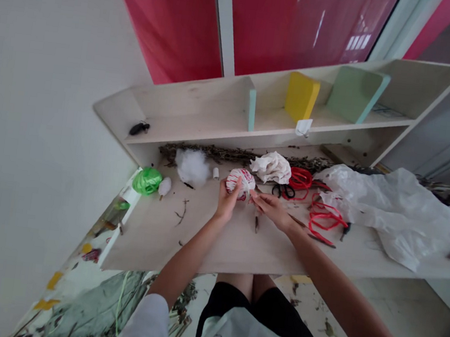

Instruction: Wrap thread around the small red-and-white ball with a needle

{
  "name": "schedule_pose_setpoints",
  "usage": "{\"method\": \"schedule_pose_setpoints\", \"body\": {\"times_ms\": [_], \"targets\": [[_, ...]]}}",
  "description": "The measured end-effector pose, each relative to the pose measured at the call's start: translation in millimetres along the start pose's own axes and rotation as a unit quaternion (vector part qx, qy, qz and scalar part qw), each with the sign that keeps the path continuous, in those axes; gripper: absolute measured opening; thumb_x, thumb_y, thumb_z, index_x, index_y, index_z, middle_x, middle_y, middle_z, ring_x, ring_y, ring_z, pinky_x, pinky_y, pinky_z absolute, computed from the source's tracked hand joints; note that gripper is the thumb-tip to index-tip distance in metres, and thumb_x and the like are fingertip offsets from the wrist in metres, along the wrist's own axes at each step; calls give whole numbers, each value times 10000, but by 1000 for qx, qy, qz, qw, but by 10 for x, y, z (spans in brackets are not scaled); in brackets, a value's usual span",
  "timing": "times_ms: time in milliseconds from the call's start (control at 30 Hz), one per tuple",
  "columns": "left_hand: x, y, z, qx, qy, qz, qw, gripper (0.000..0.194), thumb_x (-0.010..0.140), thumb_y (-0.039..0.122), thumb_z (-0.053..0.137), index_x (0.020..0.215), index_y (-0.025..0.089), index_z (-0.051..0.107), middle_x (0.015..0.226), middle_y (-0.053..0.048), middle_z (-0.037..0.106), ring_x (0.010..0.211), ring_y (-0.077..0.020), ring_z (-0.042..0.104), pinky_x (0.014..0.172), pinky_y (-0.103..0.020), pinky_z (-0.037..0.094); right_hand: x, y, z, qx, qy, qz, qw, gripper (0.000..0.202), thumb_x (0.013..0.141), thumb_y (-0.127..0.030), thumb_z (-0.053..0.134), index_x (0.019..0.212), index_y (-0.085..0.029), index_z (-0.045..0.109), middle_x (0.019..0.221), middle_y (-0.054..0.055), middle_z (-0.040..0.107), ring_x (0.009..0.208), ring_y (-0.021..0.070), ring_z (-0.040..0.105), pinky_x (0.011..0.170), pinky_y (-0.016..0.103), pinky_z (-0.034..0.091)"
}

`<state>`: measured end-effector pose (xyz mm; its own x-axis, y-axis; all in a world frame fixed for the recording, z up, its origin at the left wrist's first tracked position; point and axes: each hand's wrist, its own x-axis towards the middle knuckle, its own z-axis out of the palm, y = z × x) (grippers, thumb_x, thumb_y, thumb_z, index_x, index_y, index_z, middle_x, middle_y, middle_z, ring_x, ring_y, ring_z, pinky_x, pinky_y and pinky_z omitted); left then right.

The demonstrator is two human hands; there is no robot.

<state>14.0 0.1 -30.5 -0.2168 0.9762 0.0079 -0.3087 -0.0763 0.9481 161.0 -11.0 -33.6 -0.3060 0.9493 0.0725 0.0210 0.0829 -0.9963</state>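
Observation:
My left hand (228, 199) is wrapped around a fist-sized ball (240, 183) bound in white and red strips, holding it above the desk. At the ball's right side, my right hand (271, 208) pinches where pale strands show; its fingertips partly hide them. A thin dark stick (256, 224) shows just below the two hands. Close behind the ball lies a crumpled white cloth or paper (271, 167). Black-handled scissors (283, 191) rest to the right, beside a coil of red strip (301, 179). More red strip (324, 213) lies further right.
White fluff (192, 166), a small white spool (215, 173) and a green ball of strip (147, 181) occupy the left. Clear plastic sheeting (400, 212) spreads over the right side. Dried twigs (210, 153) line the back. A shelf (197, 124) with dividers overhangs the desk (207, 248).

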Motion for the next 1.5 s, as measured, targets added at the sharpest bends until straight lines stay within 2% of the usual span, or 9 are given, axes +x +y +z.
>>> {"method": "schedule_pose_setpoints", "body": {"times_ms": [133, 300, 467, 767, 967, 1067, 1133, 1300, 1500], "targets": [[60, 89, -36, -103, -8, -99, 990, 427, 776, 487, 644, 1114, 241, 557, 1160, -35, 626, 943, -152, 619, 721, -241, 505, 6, 63, 2, -19, -33, -7, 999, 554, 717, -700, 549, 712, -160, 672, 442, -45, 417, 432, 82, 338, 465, 245, 265], [104, 165, -55, -175, -14, -174, 969, 435, 831, 519, 566, 1158, 235, 592, 1140, -47, 658, 933, -158, 639, 749, -253, 531, -1, 66, 3, -18, -36, 10, 999, 542, 731, -681, 549, 747, -153, 674, 445, -54, 399, 421, 74, 311, 450, 244, 240], [74, 232, -36, -211, -18, -223, 951, 442, 885, 517, 477, 1196, 219, 575, 1063, -48, 678, 835, -144, 655, 718, -256, 550, -14, -18, -3, 1, 0, 34, 999, 567, 664, -710, 582, 732, -154, 668, 442, -66, 356, 429, 73, 293, 450, 241, 239], [89, 230, -35, -258, 18, -201, 945, 304, 929, 417, 442, 1029, 191, 619, 919, -19, 685, 727, -122, 657, 634, -244, 563, -37, -136, -86, 51, 29, -3, 998, 461, 696, -634, 619, 658, -175, 634, 474, -57, 331, 488, 93, 323, 522, 270, 291], [99, 229, -27, -257, 27, -195, 946, 340, 910, 421, 486, 1157, 211, 587, 967, -36, 687, 748, -118, 650, 687, -243, 557, -48, -168, -65, 61, 17, 13, 998, 442, 679, -619, 636, 659, -177, 638, 481, -56, 344, 490, 92, 318, 517, 270, 278], [84, 256, -11, -260, 31, -208, 942, 356, 933, 422, 431, 1193, 221, 571, 986, -29, 688, 741, -110, 646, 694, -246, 554, -42, -162, -43, 60, 18, 16, 998, 449, 677, -625, 630, 659, -177, 639, 475, -61, 327, 485, 90, 307, 510, 267, 281], [71, 271, -15, -266, 10, -227, 937, 393, 946, 439, 382, 1209, 210, 563, 1007, -41, 689, 788, -121, 655, 712, -254, 555, -29, -142, -27, 51, 23, 19, 998, 461, 668, -639, 624, 661, -178, 643, 475, -61, 327, 480, 90, 304, 501, 266, 276], [86, 263, -126, -280, -91, -270, 917, 539, 921, 547, 340, 1293, 198, 516, 1153, -89, 659, 1096, -196, 606, 818, -290, 541, 1, -92, -20, 29, 42, 38, 998, 490, 647, -667, 617, 662, -178, 644, 474, -57, 336, 468, 92, 306, 484, 267, 251], [134, 255, -242, -257, -162, -257, 917, 591, 876, 598, 377, 1340, 246, 477, 1248, -68, 621, 1243, -194, 507, 902, -302, 506, -7, -137, -18, 29, 50, 60, 997, 500, 633, -673, 624, 654, -174, 636, 458, -67, 320, 464, 89, 296, 491, 267, 266]]}}
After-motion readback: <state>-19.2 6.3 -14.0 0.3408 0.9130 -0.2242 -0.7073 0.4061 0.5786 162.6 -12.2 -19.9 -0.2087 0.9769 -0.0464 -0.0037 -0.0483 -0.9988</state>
